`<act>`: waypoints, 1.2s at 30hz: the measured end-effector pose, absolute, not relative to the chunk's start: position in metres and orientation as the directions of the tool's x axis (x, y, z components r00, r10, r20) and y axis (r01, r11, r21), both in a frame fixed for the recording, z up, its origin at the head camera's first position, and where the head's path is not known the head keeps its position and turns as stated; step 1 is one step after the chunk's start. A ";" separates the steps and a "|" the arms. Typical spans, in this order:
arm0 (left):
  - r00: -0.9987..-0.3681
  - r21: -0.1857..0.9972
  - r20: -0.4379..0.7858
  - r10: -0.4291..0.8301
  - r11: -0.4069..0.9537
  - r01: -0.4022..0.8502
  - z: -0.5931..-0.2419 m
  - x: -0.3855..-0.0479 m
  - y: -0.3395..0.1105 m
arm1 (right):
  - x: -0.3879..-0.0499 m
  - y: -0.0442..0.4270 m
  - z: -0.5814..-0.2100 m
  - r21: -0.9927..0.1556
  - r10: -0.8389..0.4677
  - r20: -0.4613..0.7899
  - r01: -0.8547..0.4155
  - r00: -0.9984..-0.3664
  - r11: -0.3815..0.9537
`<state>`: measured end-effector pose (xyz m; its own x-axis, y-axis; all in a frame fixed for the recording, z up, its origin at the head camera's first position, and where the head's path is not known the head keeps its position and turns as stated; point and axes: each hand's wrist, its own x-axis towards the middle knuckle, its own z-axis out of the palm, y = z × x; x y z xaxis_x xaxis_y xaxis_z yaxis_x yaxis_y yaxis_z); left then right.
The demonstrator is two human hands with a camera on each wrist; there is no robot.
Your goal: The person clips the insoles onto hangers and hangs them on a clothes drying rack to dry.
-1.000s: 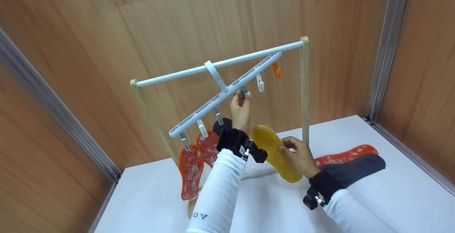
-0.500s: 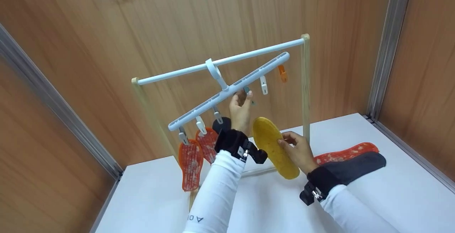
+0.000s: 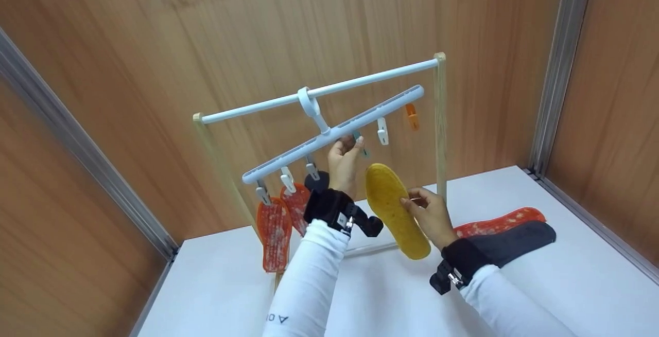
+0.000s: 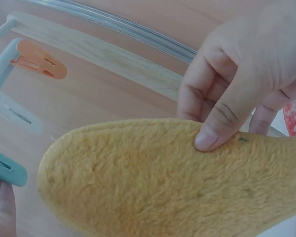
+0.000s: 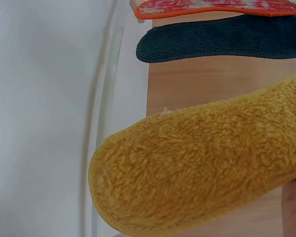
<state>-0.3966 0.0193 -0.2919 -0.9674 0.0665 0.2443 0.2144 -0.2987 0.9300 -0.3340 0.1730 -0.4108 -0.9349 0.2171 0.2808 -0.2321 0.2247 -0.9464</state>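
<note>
Hands: left hand (image 3: 343, 164) curled, thumb and fingers pinching the teal clip (image 4: 7, 168), its mouth too small to judge; right hand (image 3: 430, 213) closed on the yellow insole (image 3: 396, 211), thumb on the front face.
Yellow insole: held in the air above the bench (image 3: 216, 285), long axis steep, leaning up and left, gripped along its right edge near mid-length.
Tip to clip: the key relation, I judge; in the head view the upper tip sits just below and right of the teal clip, apart from it.
Nearer hand: right on the insole, left at the clip, up and left of the tip.
Hanger edges: white clip (image 3: 382, 131) and orange clip (image 3: 412, 117) hang to the right, then the wooden post (image 3: 441, 131).
Room: free air appears to separate tip and clip.
</note>
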 end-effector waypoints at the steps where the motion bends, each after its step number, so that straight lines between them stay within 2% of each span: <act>1: -0.967 0.928 0.242 0.075 -0.311 0.208 -0.292 -0.397 0.019 | -0.334 0.173 -0.411 -0.947 0.219 0.281 -0.232 -0.934 0.222; 17: -0.954 0.902 0.290 0.070 -0.352 0.249 -0.290 -0.402 0.016 | -0.339 0.164 -0.402 -0.953 0.252 0.294 -0.262 -0.922 0.152; 36: -0.958 0.898 0.275 0.076 -0.376 0.228 -0.286 -0.399 0.016 | -0.342 0.161 -0.386 -0.953 0.254 0.299 -0.275 -0.920 0.127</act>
<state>-0.3992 0.0160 -0.2856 -0.9584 0.0758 0.2752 0.2282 -0.3757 0.8982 -0.3423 0.1607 -0.3864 -0.9200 0.2537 0.2988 -0.2747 0.1266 -0.9532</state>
